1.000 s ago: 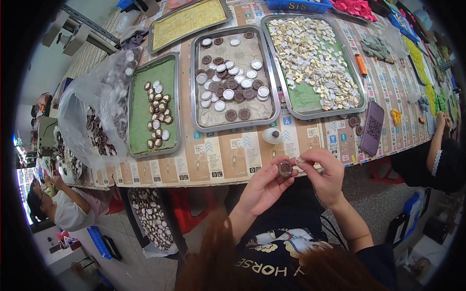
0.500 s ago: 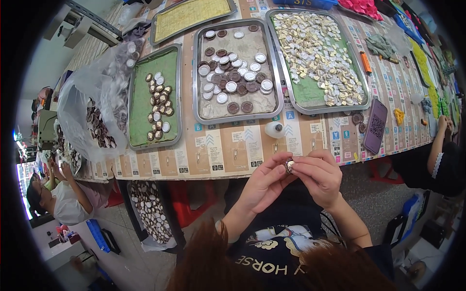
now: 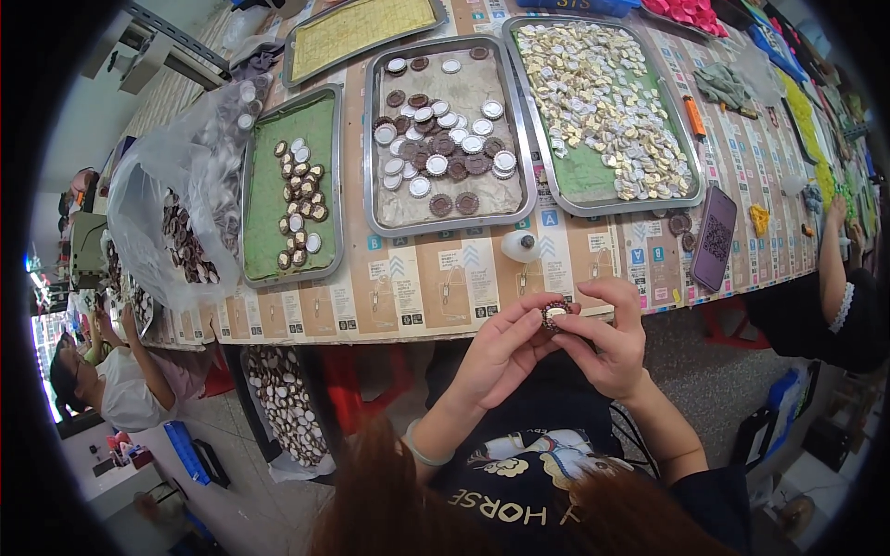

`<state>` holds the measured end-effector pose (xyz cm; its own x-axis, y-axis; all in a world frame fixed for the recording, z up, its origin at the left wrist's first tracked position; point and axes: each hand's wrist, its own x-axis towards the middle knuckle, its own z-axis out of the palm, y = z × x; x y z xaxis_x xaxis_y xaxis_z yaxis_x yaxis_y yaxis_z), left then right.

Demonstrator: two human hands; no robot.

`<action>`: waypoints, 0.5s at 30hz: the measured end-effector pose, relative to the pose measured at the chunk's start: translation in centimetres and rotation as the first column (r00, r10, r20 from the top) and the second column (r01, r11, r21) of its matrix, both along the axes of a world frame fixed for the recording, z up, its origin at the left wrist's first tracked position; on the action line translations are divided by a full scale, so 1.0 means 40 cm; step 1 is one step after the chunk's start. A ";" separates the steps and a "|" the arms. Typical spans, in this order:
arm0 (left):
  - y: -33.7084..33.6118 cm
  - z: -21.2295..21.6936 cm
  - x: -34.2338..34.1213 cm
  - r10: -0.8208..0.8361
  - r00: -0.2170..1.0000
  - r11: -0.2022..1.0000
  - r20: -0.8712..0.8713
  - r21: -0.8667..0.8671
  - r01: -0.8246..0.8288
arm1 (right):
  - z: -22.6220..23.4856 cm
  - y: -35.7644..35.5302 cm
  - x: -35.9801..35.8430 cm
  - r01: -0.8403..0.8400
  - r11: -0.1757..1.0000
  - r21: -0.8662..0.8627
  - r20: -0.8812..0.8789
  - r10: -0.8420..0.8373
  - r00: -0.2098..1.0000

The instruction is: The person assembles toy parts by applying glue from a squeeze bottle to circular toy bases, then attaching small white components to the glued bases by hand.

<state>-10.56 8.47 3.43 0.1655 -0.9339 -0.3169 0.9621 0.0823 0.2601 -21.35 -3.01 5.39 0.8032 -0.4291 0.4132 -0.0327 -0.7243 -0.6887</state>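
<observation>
Both hands sit a touch higher and closer to the table edge [image 3: 278,324] than half a second ago, and the small round piece [image 3: 554,315] between them is now turned face-up. That piece, a dark beaded ring around a pale centre, is just below the table edge, over the person's lap. The left hand [image 3: 505,347] pinches its left side with thumb and fingertips; the right hand [image 3: 607,338] pinches its right side, with the forefinger curled over the top.

Judging by the trays, much is left. The middle tray [image 3: 371,139], just beyond the hands, holds a mix of brown rings and white discs. Left of it, the green-lined tray [image 3: 264,185] carries only a small cluster of joined-looking pieces, so I would say the work is early. Right of the middle tray, the big tray [image 3: 691,157] is heaped with gold and silver discs.

A small white bottle [image 3: 519,246] and a dark phone [image 3: 714,236] lie on the table near the hands. A clear plastic bag [image 3: 167,195] bulges beside the green-lined tray. Nothing blocks the hands.
</observation>
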 end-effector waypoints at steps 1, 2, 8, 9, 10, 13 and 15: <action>-0.002 0.002 -0.001 -0.003 0.999 0.999 0.033 0.034 0.002 | -0.001 0.000 -0.001 0.001 0.999 -0.051 0.000 -0.001 1.000; 0.000 0.002 -0.003 -0.003 0.999 0.999 0.033 0.035 0.002 | -0.001 0.001 0.000 0.001 0.999 -0.050 0.000 -0.001 1.000; -0.001 0.000 -0.010 0.006 0.997 0.997 0.077 0.070 -0.011 | -0.004 0.012 0.003 0.007 0.983 0.182 0.047 -0.016 0.999; -0.002 -0.005 -0.011 -0.001 0.999 0.997 0.048 0.072 -0.002 | -0.005 0.010 0.000 0.004 0.979 0.201 0.027 -0.010 1.000; -0.004 -0.009 -0.012 -0.008 1.000 0.997 0.020 0.073 0.007 | -0.006 0.009 -0.001 0.002 0.975 0.221 0.008 -0.003 1.000; 0.001 -0.001 -0.015 0.000 1.000 0.996 -0.023 0.087 0.002 | 0.017 0.004 0.007 -0.017 0.990 0.141 -0.069 0.027 0.997; 0.000 0.004 -0.017 0.007 0.999 0.995 -0.034 0.096 -0.004 | 0.010 0.000 0.004 -0.030 0.987 0.159 -0.083 0.044 0.996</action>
<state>-11.25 8.45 3.59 0.1578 -0.8979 -0.4110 0.9702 0.0635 0.2338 -21.19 -3.03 5.77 0.8493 -0.4524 0.2720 -0.0715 -0.6092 -0.7898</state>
